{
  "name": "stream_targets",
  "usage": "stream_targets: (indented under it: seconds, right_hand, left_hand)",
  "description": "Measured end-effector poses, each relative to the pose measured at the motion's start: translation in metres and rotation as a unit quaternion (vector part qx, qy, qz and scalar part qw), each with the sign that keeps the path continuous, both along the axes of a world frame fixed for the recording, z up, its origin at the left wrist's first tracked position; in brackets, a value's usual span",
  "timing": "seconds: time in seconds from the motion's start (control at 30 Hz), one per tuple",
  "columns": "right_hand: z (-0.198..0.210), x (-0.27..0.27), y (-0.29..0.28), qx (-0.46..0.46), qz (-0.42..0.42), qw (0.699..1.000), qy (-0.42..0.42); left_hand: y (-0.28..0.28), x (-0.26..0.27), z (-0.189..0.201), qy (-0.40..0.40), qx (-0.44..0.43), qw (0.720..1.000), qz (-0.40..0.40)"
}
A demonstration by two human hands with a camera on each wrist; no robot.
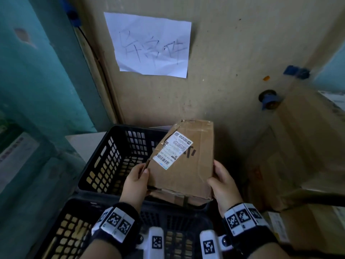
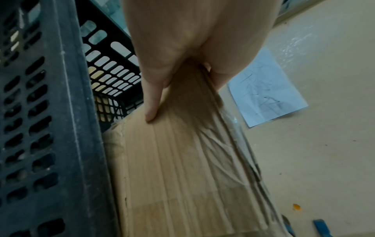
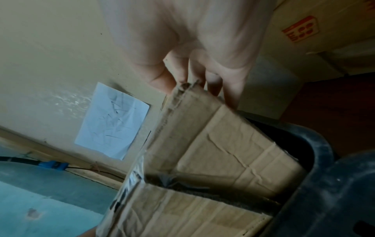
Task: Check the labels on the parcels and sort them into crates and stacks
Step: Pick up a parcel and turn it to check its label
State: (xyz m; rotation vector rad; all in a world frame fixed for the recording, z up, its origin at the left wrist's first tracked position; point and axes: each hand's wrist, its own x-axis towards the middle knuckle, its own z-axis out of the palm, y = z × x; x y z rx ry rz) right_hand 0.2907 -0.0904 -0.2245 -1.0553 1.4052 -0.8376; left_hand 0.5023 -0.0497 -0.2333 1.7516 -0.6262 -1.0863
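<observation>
Both hands are clamping the parcel (image 1: pixel 183 159), which is tilting above the far crate (image 1: pixel 104 159). The left hand (image 1: pixel 135 181) is pinching the near left edge; the right hand (image 1: pixel 224 181) is gripping the near right corner.

Handling: the carton is creasing and tearing along its left edge, so it is probably light and soft-walled. Taking hold at both side walls is advisable, not at the torn flap.

Writing: the label (image 1: pixel 172 152) is showing a barcode and QR code; its text is too small to read. The wall sheet (image 1: pixel 151 45) is bearing handwritten characters, apparently "异常件".
</observation>
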Motion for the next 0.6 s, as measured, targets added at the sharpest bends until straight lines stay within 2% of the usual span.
stream_targets:
  seconds: [0.2,0.3,0.37,0.47,0.6]
  right_hand:
    - [-0.025,0.001,-0.015,0.027,0.022,0.998,0.056]
    - [-0.035,0.002,-0.021,0.044,0.038,0.995,0.084]
    - [-0.042,0.001,-0.023,0.047,0.049,0.992,0.109]
    - [-0.049,0.003,-0.028,0.043,0.06,0.988,0.135]
    - [-0.056,0.007,-0.03,0.058,0.071,0.98,0.175]
  left_hand:
    - [-0.011,0.001,-0.027,0.014,0.032,0.999,-0.001]
    - [-0.012,0.001,-0.039,-0.006,0.036,0.999,-0.012]
    - [-0.014,0.001,-0.047,-0.044,0.04,0.998,-0.035]
    - [-0.017,0.001,-0.054,-0.142,0.08,0.984,-0.073]
    - [-0.018,0.003,-0.058,-0.208,0.121,0.963,-0.119]
